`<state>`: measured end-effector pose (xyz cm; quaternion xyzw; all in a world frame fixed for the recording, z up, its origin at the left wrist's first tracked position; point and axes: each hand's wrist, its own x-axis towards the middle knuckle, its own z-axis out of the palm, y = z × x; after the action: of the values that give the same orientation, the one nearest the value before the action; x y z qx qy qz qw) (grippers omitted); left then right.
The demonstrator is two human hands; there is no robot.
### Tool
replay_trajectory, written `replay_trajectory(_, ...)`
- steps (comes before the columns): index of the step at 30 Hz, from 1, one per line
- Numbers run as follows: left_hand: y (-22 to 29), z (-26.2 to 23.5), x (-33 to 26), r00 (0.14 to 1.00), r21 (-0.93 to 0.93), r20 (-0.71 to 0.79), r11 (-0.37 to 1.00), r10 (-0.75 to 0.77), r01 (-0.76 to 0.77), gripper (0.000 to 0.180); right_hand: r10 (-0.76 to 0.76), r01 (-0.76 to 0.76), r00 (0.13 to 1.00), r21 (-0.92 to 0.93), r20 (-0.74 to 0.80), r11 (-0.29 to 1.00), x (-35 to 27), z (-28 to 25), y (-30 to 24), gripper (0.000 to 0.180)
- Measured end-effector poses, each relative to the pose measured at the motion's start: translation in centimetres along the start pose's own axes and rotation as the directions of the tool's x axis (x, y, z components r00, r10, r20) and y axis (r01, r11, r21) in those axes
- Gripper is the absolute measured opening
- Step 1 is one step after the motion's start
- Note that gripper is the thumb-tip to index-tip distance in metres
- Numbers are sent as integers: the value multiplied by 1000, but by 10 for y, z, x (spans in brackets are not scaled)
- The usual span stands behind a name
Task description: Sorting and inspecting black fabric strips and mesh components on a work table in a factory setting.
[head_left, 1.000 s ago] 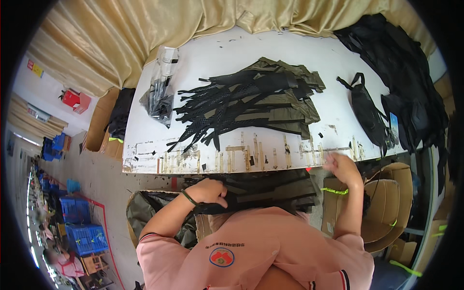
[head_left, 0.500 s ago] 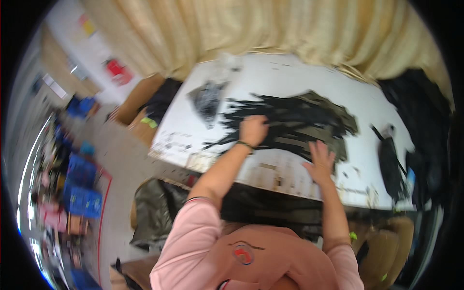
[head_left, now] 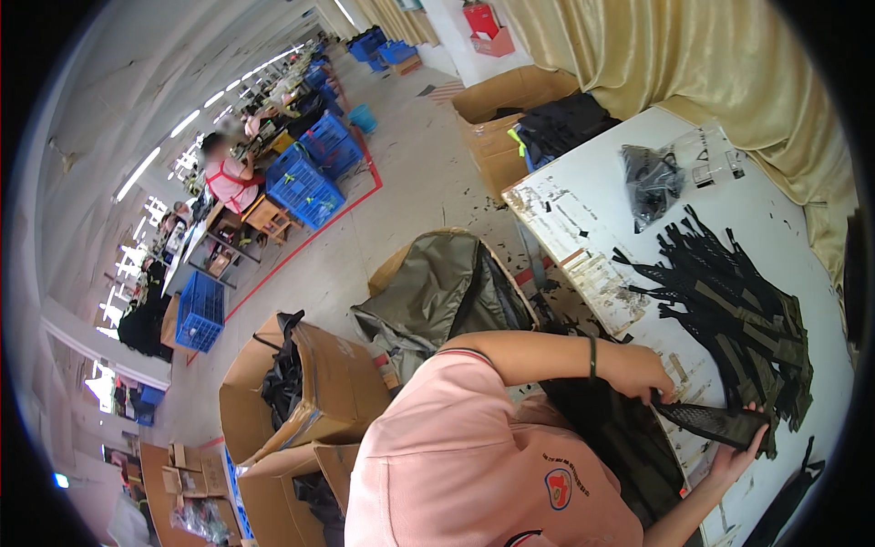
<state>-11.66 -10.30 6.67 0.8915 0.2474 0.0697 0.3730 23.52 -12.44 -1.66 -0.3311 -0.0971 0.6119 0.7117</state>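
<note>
A tapered black mesh strap [head_left: 706,420] is stretched between my two hands at the near edge of the white table. My left hand [head_left: 635,372], with a dark band round the wrist, is closed on its narrow end. At the wider end, my right hand [head_left: 740,456] grips the strap, thumb and fingers on either side of it. Just beyond lies a fanned pile of black and olive straps [head_left: 743,314], their loose webbing ends pointing toward the far left. My right hand is close to the pile's near end.
On the white table [head_left: 583,196] lie a clear plastic bag with dark contents [head_left: 652,182] and a black strap piece [head_left: 788,497]. Cardboard boxes [head_left: 342,383] and an olive fabric heap [head_left: 428,283] stand to the left. Farther off are blue crates [head_left: 305,187] and a seated person [head_left: 232,178].
My view has swung left and tilted. Earlier my left hand was on the pile and my right lay spread at its edge; now both hold one mesh strap near the table edge.
</note>
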Motion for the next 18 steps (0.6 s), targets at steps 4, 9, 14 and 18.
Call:
replay_trajectory(4, -45, 9, -51, 975, -72, 54, 973, -214, 218, 33, 4, -24, 963, -70, -270, 997, -18, -10, 12, 51)
replay_trajectory(9, -28, 30, -7, 974, -43, -210, 996, -82, 75, 59, 6, -52, 979, -221, -203, 974, -59, 11, 48, 50)
replay_trajectory(14, 12, 75, 78, 885, -312, -453, 949, -111, -41, 34, -185, 123, 982, -590, -45, 798, -86, 48, 82, 53)
replay_trajectory(18, 21, 88, 90, 857, -457, -473, 889, -205, -39, 23, -634, 457, 709, -886, 308, 81, -86, 46, 71, 47)
